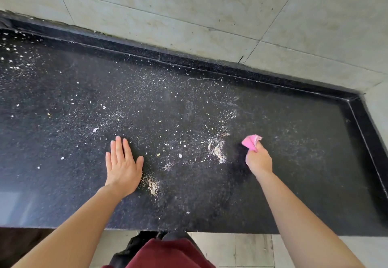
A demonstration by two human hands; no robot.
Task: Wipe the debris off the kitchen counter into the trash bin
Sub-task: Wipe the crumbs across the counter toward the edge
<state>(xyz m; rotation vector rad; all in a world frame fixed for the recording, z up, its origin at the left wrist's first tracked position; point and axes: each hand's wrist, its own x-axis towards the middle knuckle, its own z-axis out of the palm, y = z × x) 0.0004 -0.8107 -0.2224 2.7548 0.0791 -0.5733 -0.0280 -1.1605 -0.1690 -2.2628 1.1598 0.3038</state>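
Head view looked down on a black speckled stone worktop point(294, 173) that ran into a corner at the far right, bordered by a raised black rim point(210, 67) below a wall point(189, 15) of large pale tiles. Debris point(218, 152) lay as pale crumbs and dust over the middle and left of the surface, with small heaps between the hands; the right end looked mostly wiped. The left hand point(122, 168) rested flat on the worktop, fingers straight and together, just left of one heap. The right hand point(258, 160) gripped a bunched pink cloth point(251, 141) just right of the other heap. Below the near edge showed grey floor tiles point(252, 251) and dark red clothing point(168, 255).
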